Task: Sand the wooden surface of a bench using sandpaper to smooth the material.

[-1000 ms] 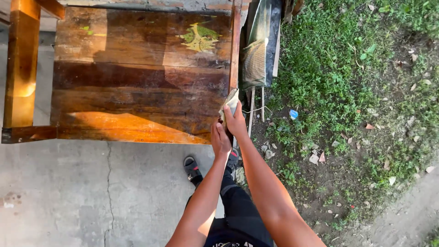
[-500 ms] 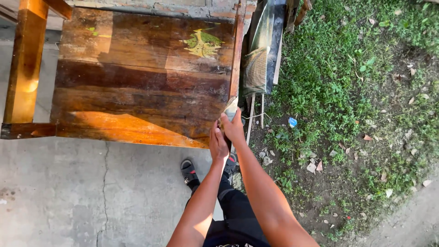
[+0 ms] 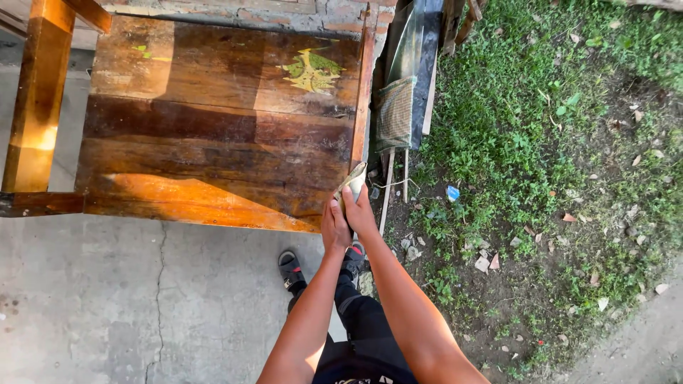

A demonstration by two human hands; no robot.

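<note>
Both hands clamped on folded sandpaper, pressed vs. right rail of wooden bench, near front corner. Left hand just beside right hand. Prob. best w/ even pressure, long strokes along grain, paper flat on edge.

I have just one view, from the camera worn on the head, and it looks almost straight down from standing height. It faces the ground ahead of the person's feet, so the forearms enter from the near edge and meet around the middle. The wooden bench fills the far left, concrete floor the near left, and grass the whole right side. Nothing is close to the lens; no second view overlaps it.
</note>
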